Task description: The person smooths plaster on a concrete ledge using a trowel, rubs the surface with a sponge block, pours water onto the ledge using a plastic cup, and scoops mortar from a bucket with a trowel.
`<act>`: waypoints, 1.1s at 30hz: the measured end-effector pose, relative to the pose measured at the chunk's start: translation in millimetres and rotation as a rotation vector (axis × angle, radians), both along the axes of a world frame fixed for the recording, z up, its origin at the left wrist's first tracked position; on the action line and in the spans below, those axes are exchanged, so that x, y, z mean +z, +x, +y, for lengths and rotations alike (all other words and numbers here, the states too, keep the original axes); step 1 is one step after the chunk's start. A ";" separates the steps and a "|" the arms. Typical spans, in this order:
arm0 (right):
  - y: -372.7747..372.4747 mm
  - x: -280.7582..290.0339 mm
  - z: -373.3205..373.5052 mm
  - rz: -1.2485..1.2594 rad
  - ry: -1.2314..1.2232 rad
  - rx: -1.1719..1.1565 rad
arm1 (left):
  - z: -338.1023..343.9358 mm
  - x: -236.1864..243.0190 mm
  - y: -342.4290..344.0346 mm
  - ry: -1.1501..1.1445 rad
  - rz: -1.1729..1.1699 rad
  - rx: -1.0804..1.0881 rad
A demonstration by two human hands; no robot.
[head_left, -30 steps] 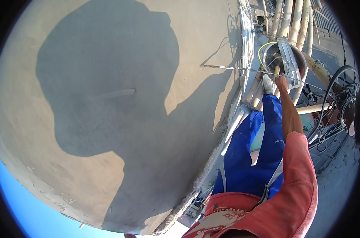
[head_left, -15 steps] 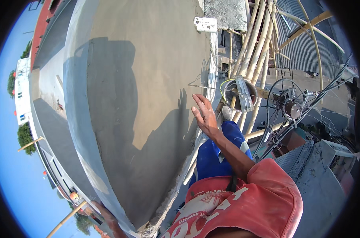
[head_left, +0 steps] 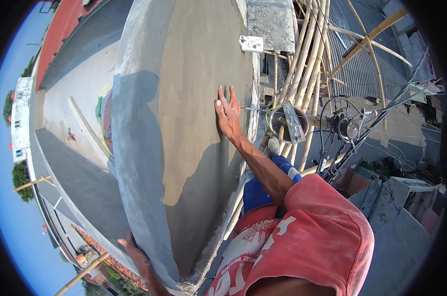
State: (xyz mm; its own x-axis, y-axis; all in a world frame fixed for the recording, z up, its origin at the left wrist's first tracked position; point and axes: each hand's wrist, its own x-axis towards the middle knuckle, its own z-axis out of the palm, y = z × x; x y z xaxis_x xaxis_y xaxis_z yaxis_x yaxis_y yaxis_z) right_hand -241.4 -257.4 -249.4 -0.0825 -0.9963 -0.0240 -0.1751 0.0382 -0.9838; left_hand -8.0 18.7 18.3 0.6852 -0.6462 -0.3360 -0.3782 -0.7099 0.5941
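My right hand lies flat on the grey plastered wall, fingers spread and pointing up, holding nothing. My left hand grips the wall's rounded top edge low at the left, its fingers curled over the edge. Part of the plaster is dark and part sunlit. My red shirt and blue trousers show at the lower right.
Bamboo scaffold poles run up beside the wall. A bucket holding a flat trowel hangs among them. A white box sits on the wall above. Cables and a metal roof lie at right; a flat rooftop at left, ground far below.
My right arm rose from the bucket to the wall, and the hand now presses flat on the plaster. The view swung, bringing the wall's top edge and my left hand into view.
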 end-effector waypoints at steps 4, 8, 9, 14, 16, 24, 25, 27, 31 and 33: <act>0.1 15.1 -7.9 -0.081 0.014 0.039 | -5.1 -1.2 -6.5 0.002 -0.005 -0.003; -21.9 74.5 -14.2 -0.415 -0.101 -0.092 | -2.6 1.8 -14.3 -0.070 -0.100 0.018; -32.1 91.8 -16.2 -0.580 -0.151 -0.152 | -0.5 3.5 -17.5 -0.076 -0.066 -0.005; -58.7 202.3 -44.8 -0.643 -0.513 0.004 | -12.3 10.9 -30.9 -0.248 0.084 0.003; -39.6 268.2 -56.9 -0.435 -0.561 0.235 | -8.4 7.9 -24.3 -0.240 0.084 -0.082; 173.8 319.8 -133.4 0.946 -0.731 1.468 | -10.0 21.2 -0.6 -0.189 0.032 -0.148; 200.7 301.0 -135.1 1.134 -0.820 1.538 | -12.6 26.7 2.2 0.017 -0.029 -0.181; 248.5 257.9 -109.6 1.431 -0.947 1.645 | -6.8 19.0 4.7 0.033 -0.052 -0.108; 303.6 175.5 -75.6 1.829 -1.287 1.744 | -7.3 0.2 14.2 0.125 -0.096 -0.104; 313.0 120.9 -98.0 1.815 -1.347 1.826 | -16.7 2.2 16.7 0.170 -0.112 -0.123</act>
